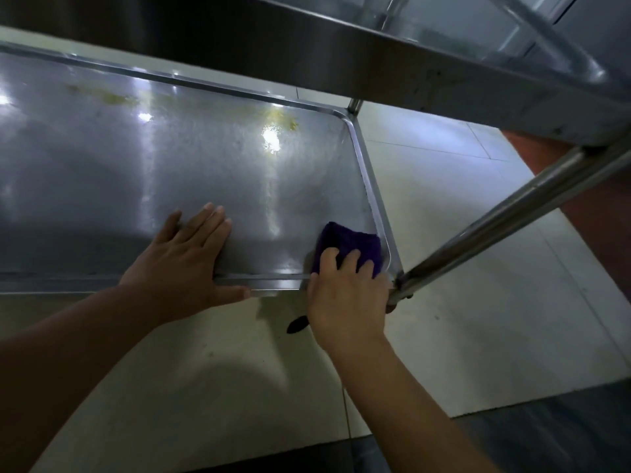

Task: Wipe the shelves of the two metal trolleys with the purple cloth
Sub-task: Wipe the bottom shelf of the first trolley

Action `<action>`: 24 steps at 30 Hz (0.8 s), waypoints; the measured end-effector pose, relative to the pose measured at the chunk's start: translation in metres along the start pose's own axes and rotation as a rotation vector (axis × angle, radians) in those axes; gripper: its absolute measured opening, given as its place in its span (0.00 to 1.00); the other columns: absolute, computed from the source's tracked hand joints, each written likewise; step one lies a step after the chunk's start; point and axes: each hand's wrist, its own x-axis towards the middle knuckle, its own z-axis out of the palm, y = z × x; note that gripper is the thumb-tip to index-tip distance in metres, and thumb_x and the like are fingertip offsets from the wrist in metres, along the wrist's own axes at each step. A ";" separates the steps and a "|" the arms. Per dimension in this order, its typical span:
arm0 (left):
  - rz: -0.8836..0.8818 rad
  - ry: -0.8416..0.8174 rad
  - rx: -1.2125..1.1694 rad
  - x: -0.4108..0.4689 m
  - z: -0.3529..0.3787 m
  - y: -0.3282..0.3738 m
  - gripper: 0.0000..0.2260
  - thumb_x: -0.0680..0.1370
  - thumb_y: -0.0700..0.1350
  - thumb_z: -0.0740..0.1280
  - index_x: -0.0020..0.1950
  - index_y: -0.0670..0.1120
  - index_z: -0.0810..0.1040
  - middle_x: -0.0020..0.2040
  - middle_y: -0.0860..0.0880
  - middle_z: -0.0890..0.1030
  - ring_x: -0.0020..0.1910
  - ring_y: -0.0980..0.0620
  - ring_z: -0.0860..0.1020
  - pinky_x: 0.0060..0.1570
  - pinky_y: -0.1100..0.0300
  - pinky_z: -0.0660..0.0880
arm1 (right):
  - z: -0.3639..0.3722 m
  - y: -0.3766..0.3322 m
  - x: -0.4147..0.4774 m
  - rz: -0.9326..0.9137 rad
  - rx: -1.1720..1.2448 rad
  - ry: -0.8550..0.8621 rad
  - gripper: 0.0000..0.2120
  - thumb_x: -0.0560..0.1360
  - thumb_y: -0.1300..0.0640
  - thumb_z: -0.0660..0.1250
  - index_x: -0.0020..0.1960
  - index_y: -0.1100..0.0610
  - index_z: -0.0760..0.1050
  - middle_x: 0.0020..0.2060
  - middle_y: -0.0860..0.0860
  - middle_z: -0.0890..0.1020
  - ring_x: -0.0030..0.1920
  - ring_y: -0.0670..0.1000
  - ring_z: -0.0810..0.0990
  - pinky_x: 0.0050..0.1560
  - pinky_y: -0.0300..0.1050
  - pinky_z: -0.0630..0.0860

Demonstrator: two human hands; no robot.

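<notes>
Our right hand [345,295], fingers curled over the bunched purple cloth [351,244], presses it into the near right corner of the trolley's lower shelf [136,172], just beside the rim. Our left hand [184,264] lies flat on the shelf's near edge, fingers straight and spread, gripping nothing. Yellowish stains [280,117] mark the shelf's far side; the upper shelf [341,52] hangs above it, pale floor tiles [461,268] below.

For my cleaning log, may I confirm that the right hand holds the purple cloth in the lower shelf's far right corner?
Not quite: the head view shows the right hand holding the purple cloth in the near right corner of the lower shelf, not the far one.
</notes>
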 end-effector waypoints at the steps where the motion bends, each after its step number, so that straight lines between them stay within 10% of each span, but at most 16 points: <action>1: -0.002 -0.002 0.022 -0.001 -0.001 0.001 0.52 0.68 0.78 0.39 0.76 0.39 0.59 0.77 0.42 0.56 0.76 0.50 0.47 0.73 0.48 0.42 | 0.001 -0.004 -0.006 -0.010 0.032 0.031 0.21 0.78 0.47 0.55 0.63 0.59 0.72 0.58 0.65 0.79 0.55 0.67 0.78 0.49 0.58 0.75; 6: -0.031 0.019 0.031 -0.004 -0.001 0.007 0.49 0.72 0.74 0.43 0.68 0.32 0.66 0.69 0.34 0.69 0.70 0.41 0.61 0.70 0.44 0.50 | 0.005 -0.024 -0.020 -0.119 0.201 0.078 0.28 0.69 0.37 0.62 0.61 0.55 0.74 0.60 0.61 0.79 0.60 0.64 0.77 0.55 0.61 0.73; 12: 0.001 0.030 -0.039 -0.009 -0.009 0.014 0.53 0.66 0.78 0.44 0.75 0.38 0.56 0.74 0.38 0.61 0.74 0.45 0.54 0.72 0.46 0.44 | 0.007 -0.029 -0.025 -0.198 0.552 0.292 0.21 0.63 0.53 0.74 0.54 0.53 0.76 0.49 0.50 0.83 0.54 0.54 0.81 0.56 0.54 0.74; 15: 0.059 0.093 -0.040 -0.009 -0.013 0.022 0.48 0.67 0.74 0.52 0.73 0.39 0.56 0.71 0.37 0.67 0.71 0.45 0.58 0.69 0.45 0.49 | -0.007 -0.014 -0.020 -0.043 0.979 0.306 0.15 0.67 0.58 0.69 0.53 0.51 0.75 0.39 0.46 0.81 0.39 0.48 0.80 0.43 0.42 0.75; 20: 0.005 0.130 -0.101 -0.009 -0.014 0.029 0.50 0.68 0.76 0.48 0.74 0.37 0.58 0.72 0.38 0.65 0.72 0.44 0.58 0.72 0.40 0.52 | -0.038 0.014 0.007 0.311 1.700 0.045 0.09 0.73 0.65 0.63 0.49 0.52 0.72 0.44 0.50 0.80 0.43 0.49 0.80 0.41 0.45 0.80; 24: -0.028 0.111 -0.082 -0.012 -0.011 0.024 0.48 0.66 0.72 0.52 0.75 0.37 0.59 0.73 0.39 0.64 0.73 0.45 0.57 0.73 0.46 0.45 | -0.039 0.044 0.011 0.327 1.451 0.033 0.22 0.77 0.69 0.59 0.67 0.52 0.65 0.42 0.42 0.71 0.37 0.36 0.76 0.37 0.29 0.74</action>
